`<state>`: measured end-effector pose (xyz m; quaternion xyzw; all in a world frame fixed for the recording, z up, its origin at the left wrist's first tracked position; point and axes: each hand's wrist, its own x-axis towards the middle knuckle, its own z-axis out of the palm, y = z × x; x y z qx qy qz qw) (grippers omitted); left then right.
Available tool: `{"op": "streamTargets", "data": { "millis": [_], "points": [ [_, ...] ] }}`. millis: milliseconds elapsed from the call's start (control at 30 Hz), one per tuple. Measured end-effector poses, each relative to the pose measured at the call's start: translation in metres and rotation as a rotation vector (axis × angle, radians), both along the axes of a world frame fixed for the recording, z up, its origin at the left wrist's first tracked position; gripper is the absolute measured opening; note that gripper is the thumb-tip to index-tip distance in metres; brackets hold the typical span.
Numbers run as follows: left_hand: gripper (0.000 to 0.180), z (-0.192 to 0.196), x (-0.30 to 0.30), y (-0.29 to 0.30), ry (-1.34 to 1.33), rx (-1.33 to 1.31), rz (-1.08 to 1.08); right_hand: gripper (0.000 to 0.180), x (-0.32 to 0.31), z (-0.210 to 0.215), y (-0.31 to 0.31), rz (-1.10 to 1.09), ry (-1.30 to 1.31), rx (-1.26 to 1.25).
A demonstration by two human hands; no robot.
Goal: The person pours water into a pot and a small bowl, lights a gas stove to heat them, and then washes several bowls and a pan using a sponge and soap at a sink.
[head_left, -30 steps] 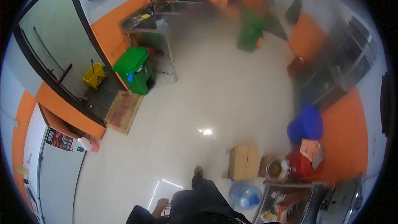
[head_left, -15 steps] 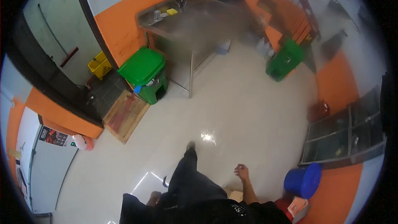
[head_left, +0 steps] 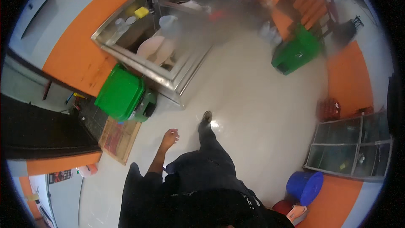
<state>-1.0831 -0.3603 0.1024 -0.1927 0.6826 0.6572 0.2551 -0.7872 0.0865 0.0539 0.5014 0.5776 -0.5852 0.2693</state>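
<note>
My left hand (head_left: 170, 138) swings out over the tiled floor, held away from everything. Its fingers are loosely bent and a little apart, with nothing seen in them. Nearest to it stands a green pedal bin (head_left: 119, 97) with its lid down. Past the bin is a steel double sink (head_left: 171, 85). A pale pink basin (head_left: 155, 47) sits in its near bowl, beside a translucent plastic jug (head_left: 168, 24). A yellow sponge (head_left: 141, 12) and a clear plastic cup (head_left: 121, 25) lie along the back ledge. My right hand is out of sight.
A wooden board (head_left: 120, 138) lies at the doorway on the left. Another green bin (head_left: 296, 51) stands at the far right. Along the right wall are a glass-doored cabinet (head_left: 337, 157), a red crate (head_left: 328, 109) and a blue bucket (head_left: 304, 187). Haze blurs the sink's far end.
I have stepped closer to the sink, so its bowls now show. My left hand has swung forward over the floor. My right hand has dropped back out of view.
</note>
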Motion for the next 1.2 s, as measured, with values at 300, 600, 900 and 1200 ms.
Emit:
{"op": "streamTargets", "data": {
  "millis": [300,600,900,1200],
  "points": [
    [0.035,0.08,-0.219,0.137,0.185,-0.237,-0.642,0.024,-0.384,0.0,0.117,0.567,0.401,0.454],
    [0.038,0.096,-0.448,0.219,0.127,-0.567,-0.918,0.029,-0.787,0.048,0.144,0.34,0.582,0.152],
    [0.034,0.09,-0.63,0.312,-0.093,-0.484,-0.918,0.054,-0.958,-0.076,0.213,0.353,-0.018,0.008],
    [0.029,0.049,-0.712,0.363,-0.436,-0.415,-0.531,0.039,-1.28,-0.309,0.214,0.934,0.969,0.435]
  ]
}}
